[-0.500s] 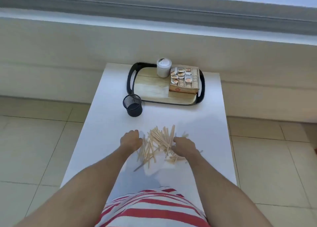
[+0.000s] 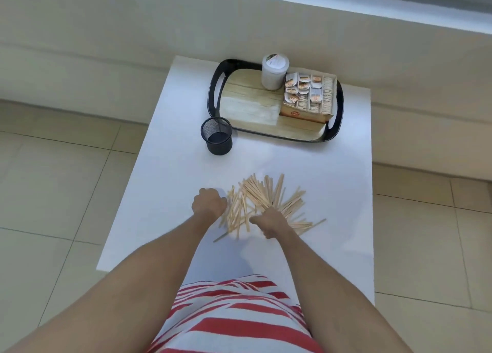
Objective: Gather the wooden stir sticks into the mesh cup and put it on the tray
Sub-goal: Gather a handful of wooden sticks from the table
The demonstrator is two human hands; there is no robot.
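White tabletop (image 2: 332, 166), seen from above. Wooden stir sticks (image 2: 262, 202) are spread in a loose fan-shaped heap near the middle of the tabletop, a few strays lying off toward the near edge and the right edge.

Left hand (image 2: 209, 203) is set against the left side of the heap, fingers curled under; whether any sticks are actually held cannot be told. Right hand (image 2: 269, 222) is laid over the near part of the heap, fingers curled down among the sticks and apparently gripping some of them.

Black mesh cup (image 2: 216, 135) is found upright on the tabletop, toward the far left, just beside the near-left corner of the tray (image 2: 215, 91) and not on it; no sticks are seen in it.

The black-rimmed, wood-patterned tray is placed at the far edge. On it: a white lidded container (image 2: 273, 73) at the far side, and a cardboard box of sachets (image 2: 308, 97) at its right end.
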